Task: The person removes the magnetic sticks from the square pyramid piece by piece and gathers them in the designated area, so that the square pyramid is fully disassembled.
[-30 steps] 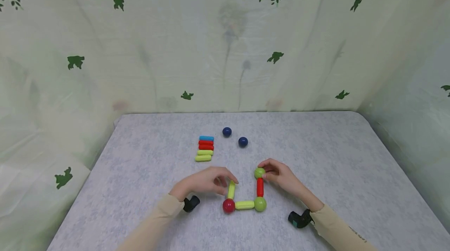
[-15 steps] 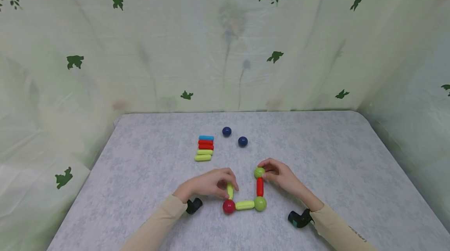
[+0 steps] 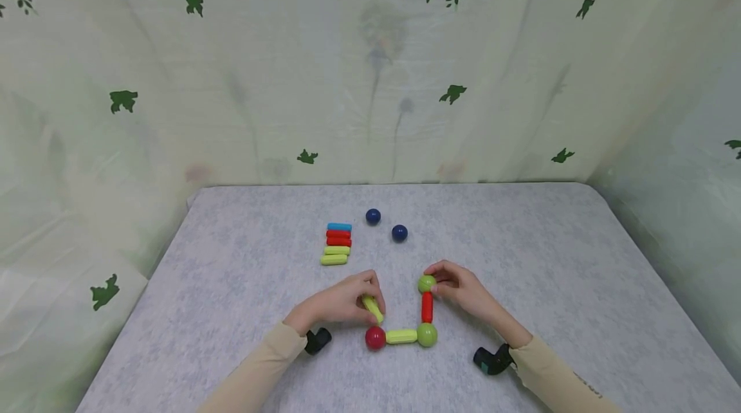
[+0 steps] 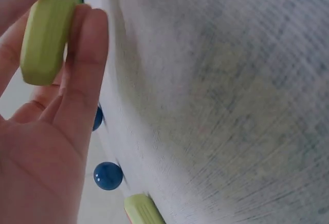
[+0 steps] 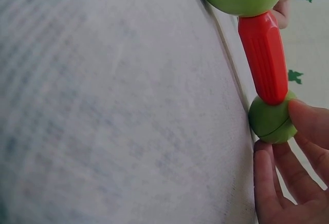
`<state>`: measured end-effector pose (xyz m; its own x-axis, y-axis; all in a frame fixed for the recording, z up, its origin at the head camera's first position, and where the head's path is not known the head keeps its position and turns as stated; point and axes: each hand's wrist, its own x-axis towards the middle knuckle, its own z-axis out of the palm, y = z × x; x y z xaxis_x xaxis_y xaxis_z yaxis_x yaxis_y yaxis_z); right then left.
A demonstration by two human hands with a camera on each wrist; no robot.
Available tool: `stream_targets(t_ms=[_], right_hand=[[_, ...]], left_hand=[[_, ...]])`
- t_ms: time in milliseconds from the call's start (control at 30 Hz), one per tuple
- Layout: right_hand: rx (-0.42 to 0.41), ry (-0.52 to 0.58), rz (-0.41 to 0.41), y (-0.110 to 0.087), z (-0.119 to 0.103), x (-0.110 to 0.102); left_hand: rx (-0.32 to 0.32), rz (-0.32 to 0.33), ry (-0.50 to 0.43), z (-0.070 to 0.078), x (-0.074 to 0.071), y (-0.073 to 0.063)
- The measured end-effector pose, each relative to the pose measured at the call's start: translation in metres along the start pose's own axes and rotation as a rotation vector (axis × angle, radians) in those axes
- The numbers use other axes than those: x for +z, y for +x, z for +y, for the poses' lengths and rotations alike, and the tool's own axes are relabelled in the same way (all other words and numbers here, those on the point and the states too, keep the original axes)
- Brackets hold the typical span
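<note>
My left hand [image 3: 346,300] pinches a yellow-green rod [image 3: 372,309] between thumb and fingers, just above a red ball [image 3: 375,338]. In the left wrist view the ribbed rod [image 4: 49,34] slants between the fingers, one end free. From the red ball a second yellow-green rod [image 3: 401,336] runs right to a green ball [image 3: 427,334]. A red rod [image 3: 427,307] joins that ball to a farther green ball [image 3: 426,284]. My right hand [image 3: 460,287] grips this farther ball; in the right wrist view, thumb and fingertips hold the green ball [image 5: 272,121] at the red rod's end.
Behind the left hand lies a row of loose rods: a blue rod [image 3: 339,227], two red rods [image 3: 338,242] and two yellow-green rods [image 3: 334,260]. Two dark blue balls [image 3: 399,233] sit farther back on the grey-covered table [image 3: 521,233]. A leaf-patterned curtain [image 3: 324,65] stands behind.
My left hand has closed its fingers around the yellow-green rod. The rod has tilted and shifted left, its far end leaning away to the left. My right hand has stayed on the green ball.
</note>
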<state>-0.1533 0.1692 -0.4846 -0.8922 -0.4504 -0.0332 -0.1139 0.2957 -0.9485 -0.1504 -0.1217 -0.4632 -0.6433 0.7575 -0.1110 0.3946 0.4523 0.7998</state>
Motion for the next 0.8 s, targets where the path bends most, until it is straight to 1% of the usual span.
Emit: stream_targets(t_ms=[133,233,367,433,567,667,800], right_hand=[[0.010,0.006,-0.001,-0.0004,0.0000,0.0005],[0.006,0.005,-0.001,0.0004,0.0010,0.0004],[0.002,0.000,0.000,0.0007,0.0015,0.0005],[0.002,0.000,0.003,0.0007,0.0019,0.0007],[-0.002,0.000,0.006,0.0006,0.0023,0.0011],[-0.004,0.000,0.003,0.0002,0.0022,0.0010],[-0.004,-0.003,0.002,-0.0004,0.0030,0.0006]], left_hand=[[0.017,0.082,0.027,-0.0004,-0.0016,-0.0004],[0.028,0.131,0.017,-0.0016,-0.0026,0.0001],[0.010,0.182,-0.020,-0.0030,-0.0032,0.0021],[0.001,0.208,-0.014,-0.0034,-0.0033,0.0033],[0.025,0.251,0.004,-0.0030,-0.0043,0.0045],[0.043,0.279,-0.001,-0.0029,-0.0053,0.0037],[0.042,0.322,-0.002,-0.0054,-0.0071,0.0004]])
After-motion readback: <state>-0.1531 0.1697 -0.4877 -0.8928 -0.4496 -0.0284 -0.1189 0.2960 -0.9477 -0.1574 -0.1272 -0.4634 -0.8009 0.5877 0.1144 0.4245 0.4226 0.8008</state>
